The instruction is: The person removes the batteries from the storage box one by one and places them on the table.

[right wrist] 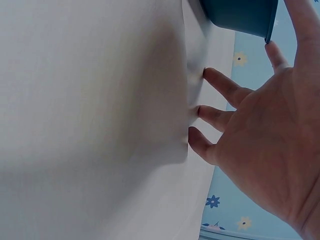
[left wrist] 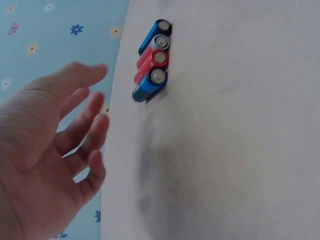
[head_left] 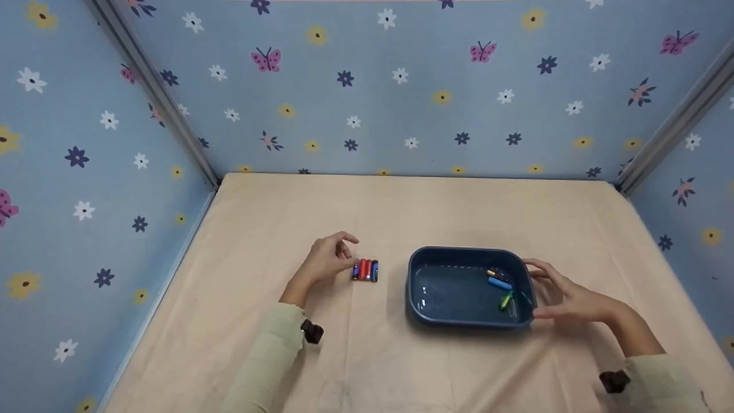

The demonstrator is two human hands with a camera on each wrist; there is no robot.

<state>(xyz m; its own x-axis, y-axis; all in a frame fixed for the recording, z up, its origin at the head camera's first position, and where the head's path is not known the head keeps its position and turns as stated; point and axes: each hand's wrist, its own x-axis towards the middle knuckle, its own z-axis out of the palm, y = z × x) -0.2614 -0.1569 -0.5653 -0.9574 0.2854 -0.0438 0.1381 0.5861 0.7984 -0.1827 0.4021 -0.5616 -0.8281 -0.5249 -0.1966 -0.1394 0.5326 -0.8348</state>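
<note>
Several small cylindrical batteries [head_left: 365, 270], blue and red, stand side by side in a tight row on the cloth. My left hand [head_left: 324, 261] hovers just left of them, fingers loosely bent and holding nothing. The left wrist view shows a gap between that hand [left wrist: 50, 135] and the batteries [left wrist: 151, 62]. To the right is a dark blue rectangular bin [head_left: 450, 295]. Thumb and forefinger of my right hand [head_left: 579, 301] touch its right side, fingers spread. In the right wrist view, other fingertips of the right hand [right wrist: 265, 125] rest on the cloth.
Inside the bin, toward its right end, lie a blue cylinder [head_left: 499, 283], a green piece [head_left: 506, 300] and a gold-and-dark piece [head_left: 494, 273]. A creased beige cloth [head_left: 287, 206] covers the table. Flowered blue panels [head_left: 378, 92] enclose the back and sides.
</note>
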